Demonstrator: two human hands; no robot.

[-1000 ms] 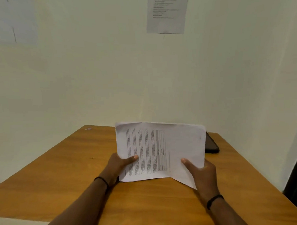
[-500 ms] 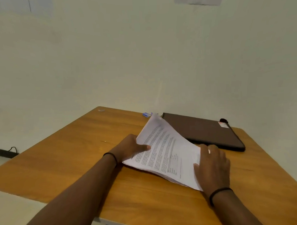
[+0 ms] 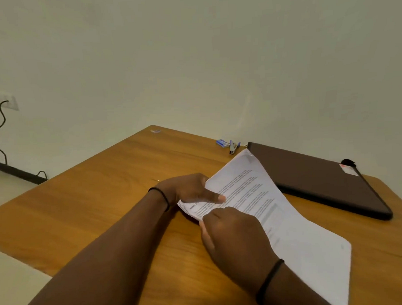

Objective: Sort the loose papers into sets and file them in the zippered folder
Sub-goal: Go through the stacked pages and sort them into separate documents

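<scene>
Currently, item one: your stack of papers (image 3: 266,202) lies on the bench (image 3: 105,191), just in front of the zippered folder (image 3: 316,177), its far corner overlapping the folder's near edge. Item two: your left hand (image 3: 188,189) grips the stack's left end, thumb pressed on top. Item three: your right hand (image 3: 233,236) has its fingers curled on the near left corner of the stack. Item four: a small blue stapler (image 3: 233,146) and staple box (image 3: 222,143), left of the folder.
</scene>
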